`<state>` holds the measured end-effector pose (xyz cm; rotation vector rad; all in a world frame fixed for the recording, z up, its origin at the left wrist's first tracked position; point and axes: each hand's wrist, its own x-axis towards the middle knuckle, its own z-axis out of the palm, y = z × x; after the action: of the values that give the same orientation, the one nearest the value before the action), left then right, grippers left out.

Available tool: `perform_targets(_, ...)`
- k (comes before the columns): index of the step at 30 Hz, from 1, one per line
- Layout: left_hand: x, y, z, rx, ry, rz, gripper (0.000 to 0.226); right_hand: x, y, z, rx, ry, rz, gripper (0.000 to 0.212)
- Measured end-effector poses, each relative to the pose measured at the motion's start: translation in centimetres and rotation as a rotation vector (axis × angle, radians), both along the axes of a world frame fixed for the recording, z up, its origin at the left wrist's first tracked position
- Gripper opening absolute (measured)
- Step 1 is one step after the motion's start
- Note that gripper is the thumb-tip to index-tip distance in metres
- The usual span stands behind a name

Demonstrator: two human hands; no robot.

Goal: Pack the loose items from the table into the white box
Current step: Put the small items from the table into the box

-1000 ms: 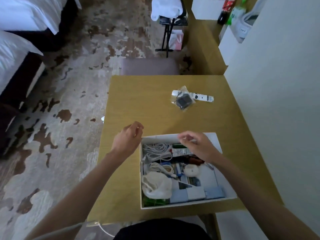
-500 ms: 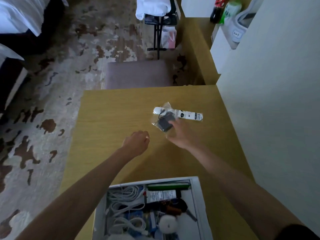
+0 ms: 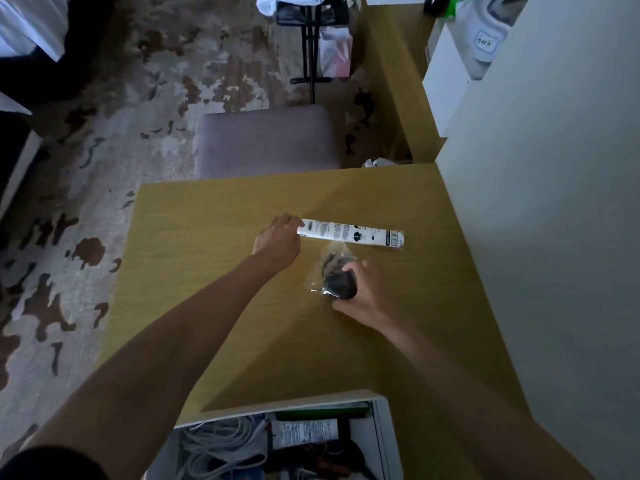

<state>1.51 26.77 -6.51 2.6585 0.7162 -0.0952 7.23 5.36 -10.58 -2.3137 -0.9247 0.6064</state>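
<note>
Plastic pouch (image 3: 330, 271) pinched in right fingers (image 3: 349, 270); left fingers (image 3: 289, 221) touch white tube (image 3: 349, 233).

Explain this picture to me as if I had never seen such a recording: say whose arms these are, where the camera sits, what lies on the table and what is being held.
No machine here: a person wears a wide-angle camera on the head, so you look forward and down along their own two bare arms.

The yellow-brown table stands against a pale wall. At the bottom edge is the open white box, already holding white cables and other small things.

Two loose items remain. The right hand is closed on a clear plastic bag with a dark object inside. The left hand is at the near end of a long white printed tube lying on the table; whether the fingers have closed on it cannot be told.

Beyond the table stands a grey stool on patterned carpet.
</note>
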Motion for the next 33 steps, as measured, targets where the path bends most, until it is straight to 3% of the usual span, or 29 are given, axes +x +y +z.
perform_targets(4, 3.8, -1.8, -2.3, 0.114, 0.138, -0.266, 0.053, -0.1, -4.6, 0.8, 0.119, 0.319, -0.328, 0.066)
perform_targets(9, 3.8, -4.1, -4.7, 0.218, 0.169, -0.277, 0.057, -1.1, -8.0, 3.7, 0.284, 0.527, -0.406, 0.064)
perform_targets(12, 1.7, -4.8, -4.9, 0.102, 0.177, -0.211, 0.057, -2.3, -8.4, 5.9, 0.326, 0.524, -0.416, 0.056)
perform_targets(16, -2.3, -4.3, -3.7, -0.095, 0.124, -0.076, 0.040, -4.6, -9.4, 8.6, 0.406, 0.534, -0.422, 0.049)
perform_targets(25, -12.5, -2.6, -0.2, -0.139, 0.141, 0.018, 0.030, -12.5, -9.1, 12.2, 0.443, 0.519, -0.330, 0.058)
perform_targets(33, -20.7, -4.0, 7.6, -0.153, -0.307, 0.044, 0.034, -17.7, -10.0, 14.0, 0.343, 0.412, -0.101, 0.052)
